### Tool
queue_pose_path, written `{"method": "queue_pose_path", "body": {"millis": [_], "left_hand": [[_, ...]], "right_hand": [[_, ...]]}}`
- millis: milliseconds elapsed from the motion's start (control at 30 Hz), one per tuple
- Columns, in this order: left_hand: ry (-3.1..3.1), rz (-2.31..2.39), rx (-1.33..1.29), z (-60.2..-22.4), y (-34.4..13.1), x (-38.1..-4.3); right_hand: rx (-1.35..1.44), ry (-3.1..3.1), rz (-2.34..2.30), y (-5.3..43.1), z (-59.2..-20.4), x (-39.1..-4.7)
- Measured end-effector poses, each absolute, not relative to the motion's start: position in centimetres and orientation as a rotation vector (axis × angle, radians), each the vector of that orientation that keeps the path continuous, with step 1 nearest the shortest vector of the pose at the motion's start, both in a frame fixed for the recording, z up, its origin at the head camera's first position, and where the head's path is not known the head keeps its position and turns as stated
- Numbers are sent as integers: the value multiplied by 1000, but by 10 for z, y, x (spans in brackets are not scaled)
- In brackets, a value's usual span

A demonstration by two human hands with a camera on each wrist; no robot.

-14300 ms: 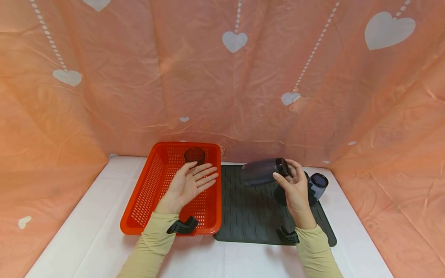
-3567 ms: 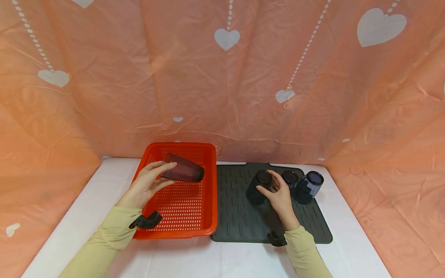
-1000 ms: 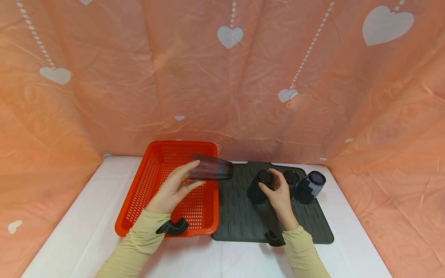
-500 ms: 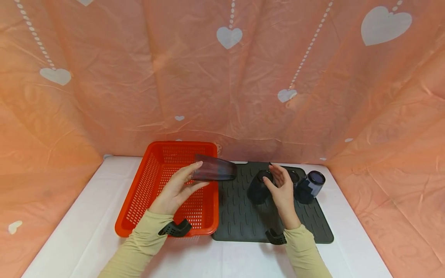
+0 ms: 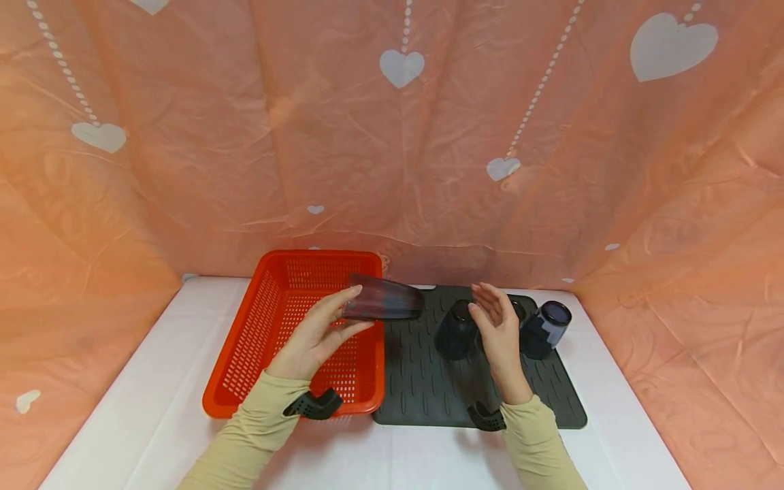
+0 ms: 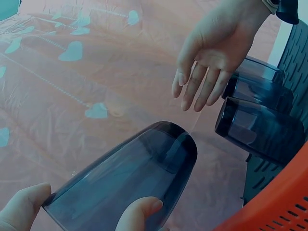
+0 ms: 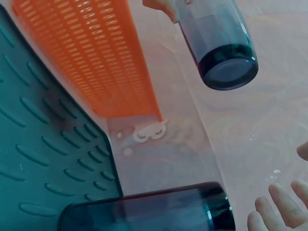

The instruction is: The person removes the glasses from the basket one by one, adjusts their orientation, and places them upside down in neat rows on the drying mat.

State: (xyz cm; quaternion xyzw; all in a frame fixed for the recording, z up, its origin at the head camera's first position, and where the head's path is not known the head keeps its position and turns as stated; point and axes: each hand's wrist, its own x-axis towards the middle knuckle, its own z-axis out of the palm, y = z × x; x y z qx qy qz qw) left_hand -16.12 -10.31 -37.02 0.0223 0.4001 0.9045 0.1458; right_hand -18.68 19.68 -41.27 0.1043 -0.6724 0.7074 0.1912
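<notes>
My left hand [image 5: 312,341] grips a dark tinted drinking glass [image 5: 388,300] near its open end, thumb on one side and fingers on the other. The glass is tipped nearly level, base to the right, above the basket's right rim and the mat's left side. Beside an upside-down glass [image 5: 453,337] on the mat, my right hand [image 5: 501,340] hovers with relaxed fingers, holding nothing. In the left wrist view, a gap shows between the right hand [image 6: 211,55] and the held glass [image 6: 125,175]. The right wrist view has the standing glass [image 7: 144,214] beside the right fingers [image 7: 284,204].
A red perforated basket [image 5: 378,367] stands left of the dark ridged mat [image 5: 422,401] on a white table [image 5: 343,463]. Another upturned glass [image 5: 545,331] stands at the mat's right; one more is mostly hidden behind the right hand. A pink heart-patterned sheet [image 5: 343,150] hangs behind.
My left hand has lifted its glass from the basket and carried it right. My right hand has let go of the upturned glass on the mat and drawn slightly up and right.
</notes>
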Motion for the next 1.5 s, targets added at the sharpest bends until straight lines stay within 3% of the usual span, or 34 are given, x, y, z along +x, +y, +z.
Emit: {"method": "queue_pose_path", "body": {"millis": [267, 467, 633, 867, 967, 1100, 1300, 1500], "left_hand": [[1150, 2606, 124, -369, -101, -160], [1326, 2536, 645, -381, -103, -159], [1134, 2593, 578, -383, -100, -159], [1453, 2418, 1272, -396, -101, -164], [1500, 2391, 1328, -398, -100, -165], [1442, 2422, 1196, -394, -98, -163], [1146, 2544, 624, -387, -93, -160], [1309, 2469, 902, -391, -92, -161]], "right_hand": [[334, -1867, 2059, 193, -406, -183], [382, -1863, 2106, 188, -407, -181], [420, -1883, 2147, 181, -407, -179], [440, -1900, 2259, 175, -408, -179], [459, -1911, 2293, 174, -408, -180], [465, -1919, 2355, 172, -407, -180], [420, -1959, 2417, 168, -405, -178], [381, -1994, 2439, 164, -407, -176]]}}
